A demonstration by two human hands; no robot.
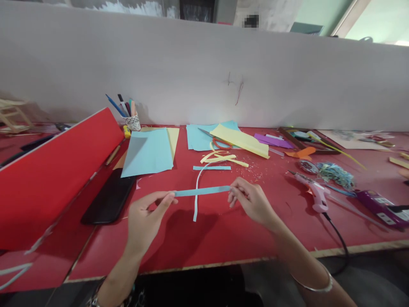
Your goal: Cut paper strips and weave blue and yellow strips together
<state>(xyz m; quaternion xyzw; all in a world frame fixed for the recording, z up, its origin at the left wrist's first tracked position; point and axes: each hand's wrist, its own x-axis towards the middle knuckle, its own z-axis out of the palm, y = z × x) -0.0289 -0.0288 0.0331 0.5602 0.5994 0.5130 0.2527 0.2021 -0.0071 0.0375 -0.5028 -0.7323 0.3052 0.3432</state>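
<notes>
A light blue paper strip is stretched level between my two hands, above the red tabletop. My left hand pinches its left end between thumb and fingers. The right end is pinched by my right hand. Behind and below this strip lies a narrow pale strip, curving up toward the back. A second blue strip rests flat on the table just beyond. Several cut yellow strips lie in a loose heap behind it.
Blue sheets, a yellow sheet and orange-handled scissors lie toward the back. On the left are a red board, a black phone and a pen cup. A pink glue gun and purple power strip are right.
</notes>
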